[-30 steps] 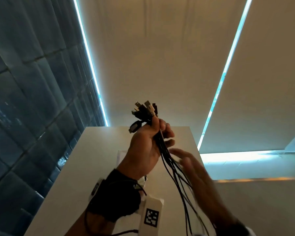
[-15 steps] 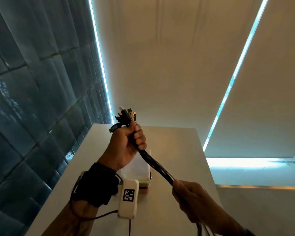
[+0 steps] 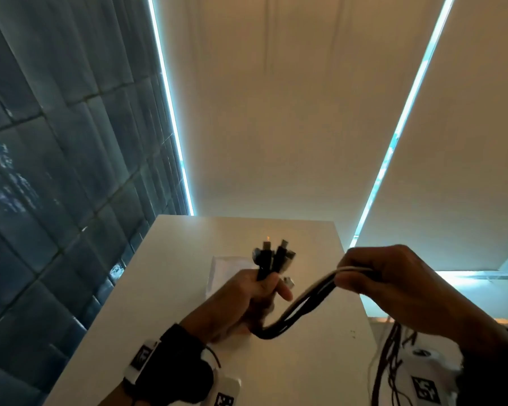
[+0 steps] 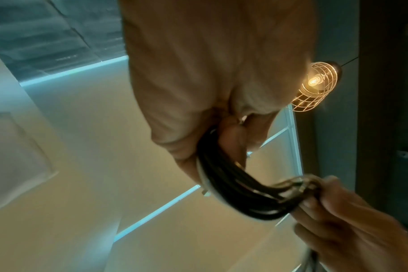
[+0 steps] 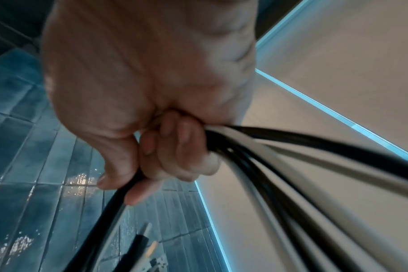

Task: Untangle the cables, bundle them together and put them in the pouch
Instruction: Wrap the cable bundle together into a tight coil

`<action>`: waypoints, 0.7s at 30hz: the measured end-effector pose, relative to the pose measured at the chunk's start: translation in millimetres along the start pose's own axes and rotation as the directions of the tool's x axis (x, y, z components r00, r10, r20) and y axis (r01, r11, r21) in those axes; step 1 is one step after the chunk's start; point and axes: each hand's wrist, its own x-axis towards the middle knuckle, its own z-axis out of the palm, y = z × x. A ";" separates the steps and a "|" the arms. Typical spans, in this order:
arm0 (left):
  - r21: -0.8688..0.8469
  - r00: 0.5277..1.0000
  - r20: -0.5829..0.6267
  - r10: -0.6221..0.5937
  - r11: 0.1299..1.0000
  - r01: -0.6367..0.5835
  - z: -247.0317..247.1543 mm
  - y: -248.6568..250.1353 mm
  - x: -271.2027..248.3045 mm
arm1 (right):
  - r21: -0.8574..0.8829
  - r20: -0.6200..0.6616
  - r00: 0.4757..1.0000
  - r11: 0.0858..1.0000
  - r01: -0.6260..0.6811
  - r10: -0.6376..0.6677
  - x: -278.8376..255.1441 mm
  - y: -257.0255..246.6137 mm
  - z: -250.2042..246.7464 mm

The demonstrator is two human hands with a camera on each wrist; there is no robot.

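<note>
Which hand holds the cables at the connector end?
The left hand: the connectors stick up out of its grip. The right hand grips the cables farther along.

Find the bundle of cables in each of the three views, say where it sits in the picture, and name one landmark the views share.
Head: the bundle of cables sags lower centre between the left hand and the right hand.
Left wrist: bundle curves lower centre-right, from fist to right hand.
Right wrist: bundle fans from the fist towards the lower right.
Shared landmark: the glowing blue light strip.
</note>
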 end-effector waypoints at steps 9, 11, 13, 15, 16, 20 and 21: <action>0.194 0.990 0.136 -0.043 0.981 0.016 27.7 -0.6 -13.8 | -0.061 -0.077 0.977 0.979 0.196 -0.201 42.4 17.8 23.5; 0.181 0.988 0.146 -0.057 0.983 0.030 28.8 -0.7 -16.6 | -0.030 -0.061 0.978 0.980 0.197 -0.199 43.7 19.4 27.6; 0.173 0.983 0.171 -0.072 0.984 0.042 29.2 1.2 -20.7 | -0.001 -0.043 0.977 0.978 0.207 -0.207 43.8 18.6 30.5; 0.161 0.980 0.192 -0.057 0.987 0.026 27.8 1.1 -22.8 | 0.019 -0.013 0.978 0.978 0.210 -0.210 42.9 15.9 32.9; 0.141 0.976 0.212 -0.047 0.990 0.017 27.8 1.5 -24.2 | 0.028 0.005 0.977 0.977 0.211 -0.212 42.1 14.6 33.6; -0.056 0.950 0.300 -0.081 0.993 0.102 30.3 -4.2 -26.5 | 0.053 0.043 0.976 0.976 0.213 -0.215 40.4 14.2 33.1; -0.106 0.949 0.297 -0.107 0.984 0.144 31.6 -6.3 -26.3 | 0.062 0.050 0.977 0.977 0.206 -0.209 40.1 15.3 32.4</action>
